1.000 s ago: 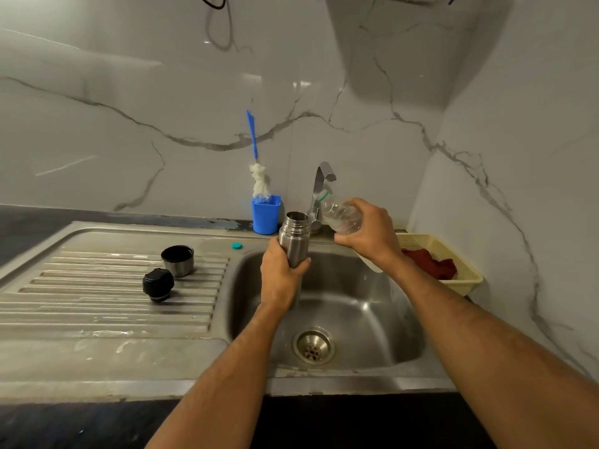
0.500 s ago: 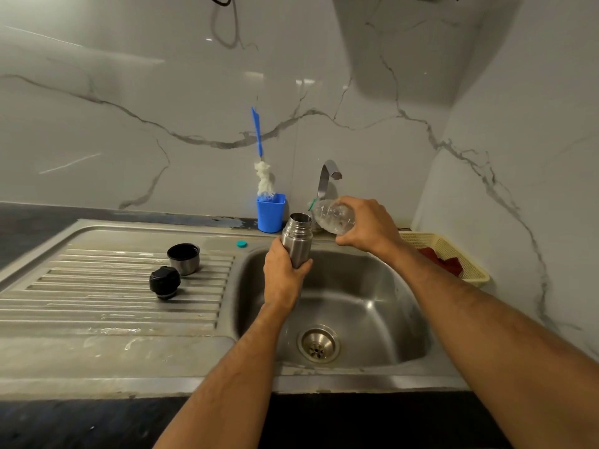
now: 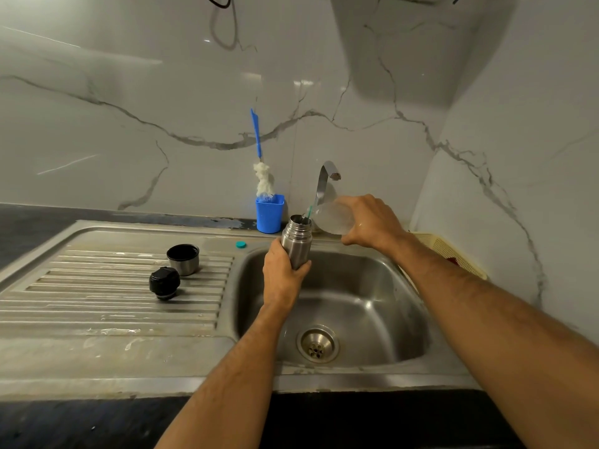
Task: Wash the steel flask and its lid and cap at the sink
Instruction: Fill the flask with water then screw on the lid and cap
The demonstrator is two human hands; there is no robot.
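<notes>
**Flask filling from bottle: pour alignment under review**

Head view: The steel flask (image 3: 296, 242) is gripped upright over the sink (image 3: 356, 306) by the left hand (image 3: 282, 277), fingers curled round its lower body. At its 2 o'clock, a clear plastic bottle (image 3: 334, 218) is held tilted by the right hand (image 3: 372, 222), fingers wrapped round it, neck at the flask mouth. The cap (image 3: 183, 259) and black lid (image 3: 164, 282) lie on the drainboard at 9 o'clock. The pour should be kept slow and centred.
</notes>
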